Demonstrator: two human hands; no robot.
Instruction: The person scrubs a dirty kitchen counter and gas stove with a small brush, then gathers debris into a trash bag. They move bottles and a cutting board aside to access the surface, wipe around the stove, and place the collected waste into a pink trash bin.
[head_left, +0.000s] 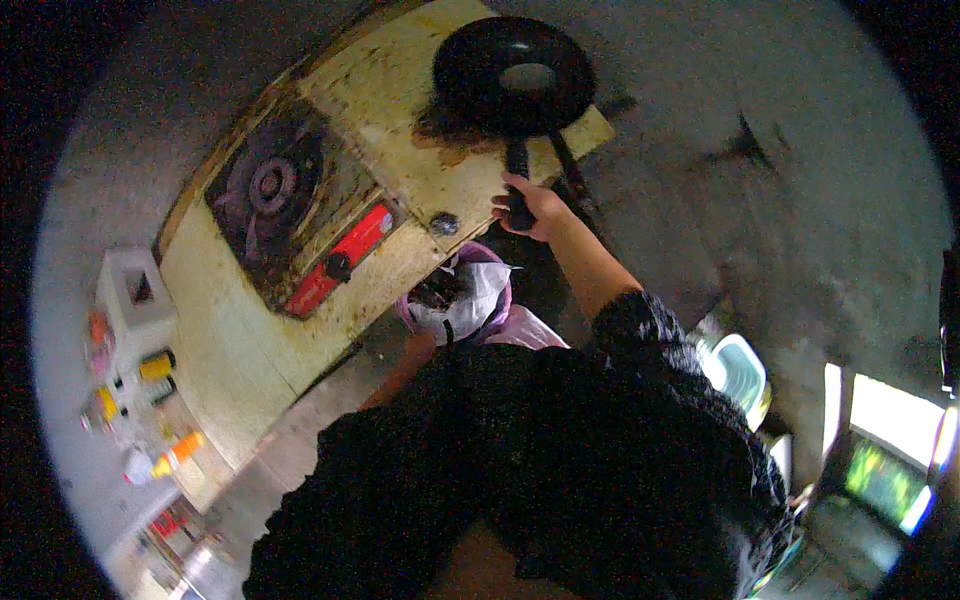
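Note:
My right hand (531, 206) is closed around the handle of a black frying pan or wok (465, 75), which is over the far right end of a stained yellow table (247, 397). My left hand (421, 343), dim and partly hidden, is at the near rim of a purple bin (504, 300); its grip is unclear. A white bag (480, 300) lines this bin, with dark refuse (441, 289) inside. Left of the pan, a gas stove with a single burner (271, 184) is set into the table, its red front panel (375, 225) bearing a black knob (339, 264).
A small round metallic object (444, 223) lies near the table's edge. Bottles (178, 454), jars and a white box-like holder (135, 296) stand at the left end. A pale plastic basin (739, 371) is at the right. Below the table's right end is a dark leg (574, 172).

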